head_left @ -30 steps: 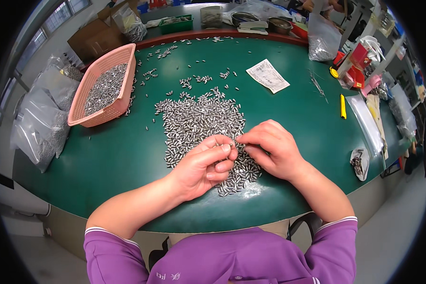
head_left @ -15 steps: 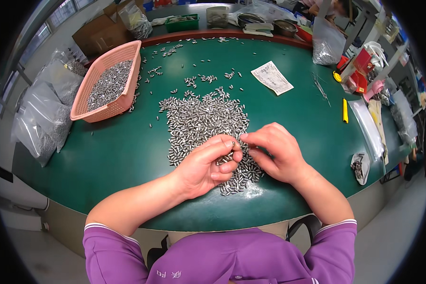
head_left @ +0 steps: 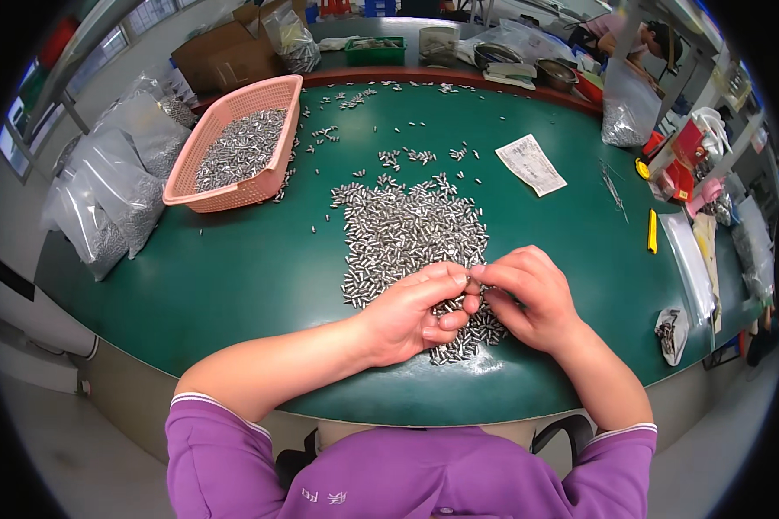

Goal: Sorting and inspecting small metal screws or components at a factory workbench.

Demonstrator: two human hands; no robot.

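Note:
A wide heap of small silver metal pins (head_left: 407, 233) lies on the green table (head_left: 234, 277). My left hand (head_left: 411, 313) and my right hand (head_left: 528, 298) meet over the near edge of the heap, fingertips touching. Between the fingertips both hands pinch a small metal pin (head_left: 472, 278), mostly hidden by the fingers. More pins lie under and beside both hands.
A pink basket (head_left: 238, 147) of pins stands at the far left. Clear bags of parts (head_left: 112, 195) lean off the left edge. A paper slip (head_left: 531, 164), a yellow cutter (head_left: 652, 232), a crumpled bag (head_left: 673, 329) and another person (head_left: 632, 35) are to the right and back.
Both hands stay together over the near edge of the heap; the fingers have shifted slightly around the small pin. The heap looks the same.

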